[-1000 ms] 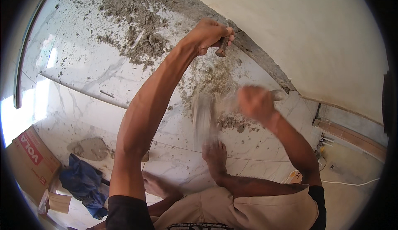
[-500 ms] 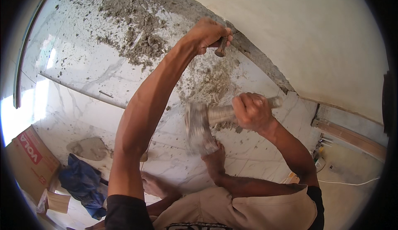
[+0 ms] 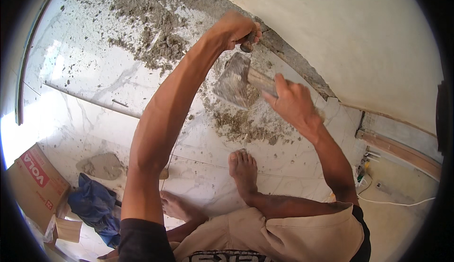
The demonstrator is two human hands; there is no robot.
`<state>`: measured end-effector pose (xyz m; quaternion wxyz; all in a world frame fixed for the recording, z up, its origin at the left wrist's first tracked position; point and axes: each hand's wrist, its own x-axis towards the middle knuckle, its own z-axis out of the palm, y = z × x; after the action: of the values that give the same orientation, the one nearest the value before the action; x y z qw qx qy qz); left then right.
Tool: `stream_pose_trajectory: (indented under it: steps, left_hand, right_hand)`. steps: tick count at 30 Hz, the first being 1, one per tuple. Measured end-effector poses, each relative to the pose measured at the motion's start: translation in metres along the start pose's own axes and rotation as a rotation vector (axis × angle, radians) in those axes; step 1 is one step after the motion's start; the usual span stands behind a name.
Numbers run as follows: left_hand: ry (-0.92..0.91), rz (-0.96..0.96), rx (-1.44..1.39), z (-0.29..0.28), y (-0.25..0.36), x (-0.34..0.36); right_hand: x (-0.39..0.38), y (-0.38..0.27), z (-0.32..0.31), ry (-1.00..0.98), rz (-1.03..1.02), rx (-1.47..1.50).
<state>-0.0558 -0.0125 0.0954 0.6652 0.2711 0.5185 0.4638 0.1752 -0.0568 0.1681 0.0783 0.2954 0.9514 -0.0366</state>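
My left hand (image 3: 236, 30) is closed round a short, dark metal chisel (image 3: 246, 46) against the rough mortar strip (image 3: 305, 68) at the wall's foot, the chisel's flared head facing me. My right hand (image 3: 291, 99) grips the wooden handle of a heavy hammer (image 3: 231, 80), whose grey head, smeared by motion, is just below the chisel's head, toward me. Crumbled mortar (image 3: 236, 125) lies scattered on the white marbled tiles (image 3: 113, 82) under my hands.
My bare feet (image 3: 243, 167) are on the tiles. At lower left are a cardboard box (image 3: 42, 200), a blue cloth (image 3: 94, 207) and a grey trowel-like slab (image 3: 99, 167). A plain wall (image 3: 359, 35) rises ahead right; a wooden board (image 3: 397, 153), small items and a white cable (image 3: 397, 204) lie at right.
The hammer and my right hand have swung up and forward, closer to the chisel, uncovering more debris and my foot. My left hand has shifted slightly up and left with the chisel.
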Motion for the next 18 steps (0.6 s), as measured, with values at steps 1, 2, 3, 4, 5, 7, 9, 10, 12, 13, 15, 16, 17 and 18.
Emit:
stream_pose_trajectory:
  steps: [1, 2, 3, 4, 5, 7, 9, 10, 12, 13, 15, 16, 17, 18]
  left_hand:
    - [0.045, 0.012, 0.023, 0.001, 0.001, 0.001]
    - [0.089, 0.024, 0.047, 0.005, 0.002, 0.003]
    - [0.127, 0.029, 0.072, 0.009, 0.004, 0.0]
    - [0.128, 0.044, 0.17, 0.011, 0.007, -0.003]
    - [0.128, 0.058, 0.269, 0.011, 0.01, -0.005]
    - [0.09, 0.079, 0.315, 0.011, 0.011, -0.006]
    - [0.018, 0.086, 0.209, 0.008, 0.007, 0.0]
    - [-0.008, 0.073, 0.11, 0.004, 0.006, 0.0]
    - [-0.062, 0.043, -0.087, -0.004, 0.003, 0.0]
    - [-0.076, 0.045, -0.114, -0.006, 0.001, 0.003]
    - [-0.107, 0.051, -0.17, -0.006, 0.0, 0.008]
    - [-0.085, 0.04, -0.2, -0.004, 0.001, 0.008]
    - [-0.063, 0.03, -0.23, 0.0, 0.001, 0.008]
    - [-0.041, 0.02, -0.259, 0.003, 0.001, 0.006]
  right_hand:
    - [-0.005, -0.005, 0.0, -0.007, 0.017, 0.078]
    - [-0.011, -0.01, -0.001, -0.004, 0.024, 0.119]
    - [-0.015, -0.011, -0.002, 0.004, 0.026, 0.125]
    - [-0.018, -0.013, -0.004, 0.013, 0.028, 0.131]
    - [-0.021, -0.013, -0.005, 0.021, 0.03, 0.138]
    - [-0.025, -0.01, -0.008, 0.034, 0.044, 0.141]
    - [-0.027, -0.01, -0.01, 0.055, 0.052, 0.144]
    - [-0.028, -0.011, -0.01, 0.069, 0.052, 0.146]
    - [-0.028, -0.011, -0.011, 0.118, -0.033, 0.091]
    - [-0.026, -0.009, -0.011, 0.151, -0.118, 0.035]
    - [-0.022, -0.004, -0.011, 0.173, -0.236, -0.045]
    - [-0.018, 0.001, -0.012, 0.161, -0.269, -0.069]
    - [-0.014, 0.005, -0.013, 0.148, -0.303, -0.092]
    - [-0.007, 0.012, -0.011, 0.171, -0.22, -0.072]
